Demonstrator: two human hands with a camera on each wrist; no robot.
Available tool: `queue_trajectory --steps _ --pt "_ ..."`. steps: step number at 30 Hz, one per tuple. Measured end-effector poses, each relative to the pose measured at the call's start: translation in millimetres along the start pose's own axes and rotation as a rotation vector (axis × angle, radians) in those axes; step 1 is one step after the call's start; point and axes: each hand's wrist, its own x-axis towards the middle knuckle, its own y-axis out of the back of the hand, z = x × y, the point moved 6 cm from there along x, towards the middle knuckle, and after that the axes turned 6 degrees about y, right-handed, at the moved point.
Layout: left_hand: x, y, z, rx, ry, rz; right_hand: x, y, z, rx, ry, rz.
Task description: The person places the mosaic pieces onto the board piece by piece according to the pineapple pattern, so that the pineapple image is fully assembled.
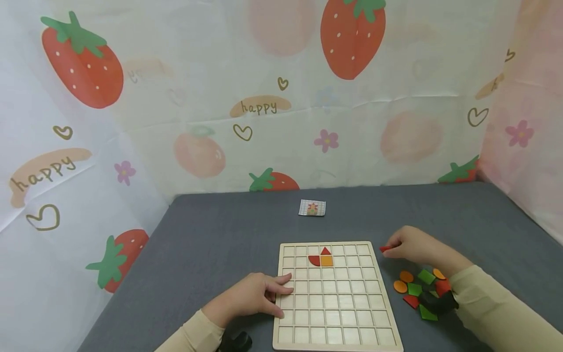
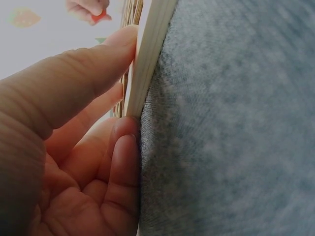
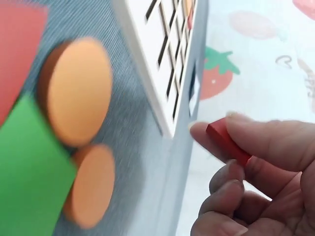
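My left hand [image 1: 255, 295] rests at the left edge of a wooden grid board [image 1: 340, 333], fingertips and thumb touching its rim. Seen from the left wrist, the thumb [image 2: 83, 73] lies on the board's edge while other fingers bend against its side. Past the board's upper right corner, my right hand [image 1: 411, 248] pinches a small red piece [image 3: 227, 140] between thumb and fingers; its full outline is partly covered. Set in the board's grid are a red triangle [image 1: 325, 251], a red quarter-circle [image 1: 314, 260] and an orange square [image 1: 327, 261].
Loose pieces lie right of the board under the right forearm, among them an orange disc [image 1: 400, 286] and a green piece [image 1: 426, 276]. A small pattern card [image 1: 312, 208] lies behind the board on the grey cloth [image 1: 228, 234]. A printed curtain [image 1: 211, 63] hangs behind.
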Motion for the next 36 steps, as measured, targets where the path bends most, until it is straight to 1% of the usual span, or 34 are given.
queue_trajectory --steps 6,10,14,17,22,28,32,36 --pt "-0.5 0.1 1.4 0.003 -0.01 0.003 8.1 -5.3 -14.5 -0.023 0.045 0.014" --pt "-0.4 0.0 1.6 0.006 -0.013 0.006 13.6 -11.5 -23.8 -0.043 0.052 0.03" --pt "-0.4 -0.2 1.6 0.005 -0.011 0.005 20.5 -18.2 -28.8 -0.034 0.03 0.038" --pt "-0.7 -0.3 2.1 0.011 -0.012 0.006 26.2 -22.2 -31.7 -0.011 0.024 0.049" --pt "-1.3 -0.5 3.0 0.018 -0.013 0.008 34.1 -29.2 -38.0 0.021 0.059 0.06" --pt "-1.8 -0.5 3.3 0.01 -0.005 0.004 41.1 -43.5 -40.1 0.096 0.014 0.017" --pt "-2.2 -0.4 3.7 0.002 0.003 -0.004 45.9 -49.3 -41.6 0.169 -0.015 0.035" --pt "-2.4 -0.4 4.3 0.005 -0.001 -0.001 50.9 -52.9 -42.2 0.193 -0.041 0.046"
